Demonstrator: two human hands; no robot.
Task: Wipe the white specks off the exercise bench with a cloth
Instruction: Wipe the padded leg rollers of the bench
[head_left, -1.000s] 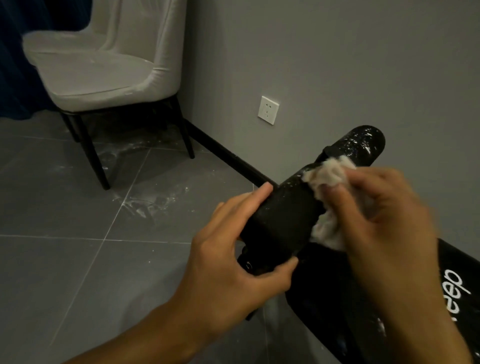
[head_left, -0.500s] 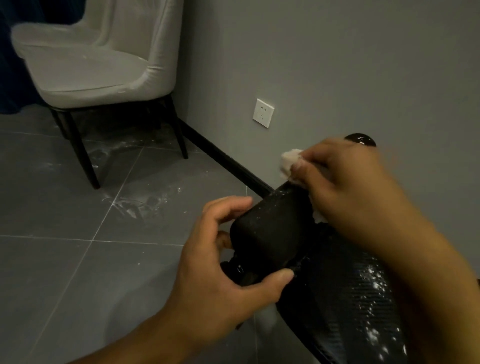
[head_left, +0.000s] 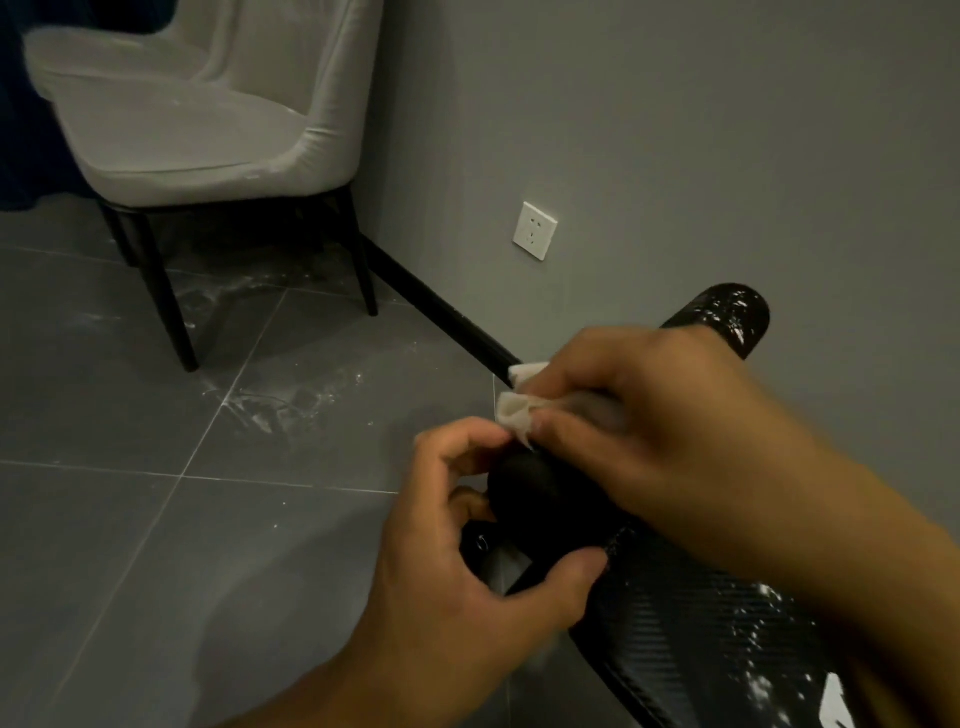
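The black exercise bench (head_left: 696, 629) runs from the lower right, its pad dotted with white specks. A black foam roller (head_left: 530, 499) sticks out at its near end, and a second speckled roller (head_left: 727, 312) shows behind my hands. My left hand (head_left: 467, 561) grips the near roller from the left, thumb under it. My right hand (head_left: 639, 431) presses a crumpled white cloth (head_left: 517, 410) onto the top of that roller. Most of the cloth is hidden under my fingers.
A pale upholstered chair (head_left: 197, 130) on black legs stands at the upper left. White dust smears the grey floor tiles (head_left: 270, 405) near it. A grey wall with a white socket (head_left: 535, 231) and a black skirting board (head_left: 436, 312) runs close behind the bench.
My right hand has slid the cloth left along the roller toward its near end. My left hand's fingers have curled in tighter around the roller's end.
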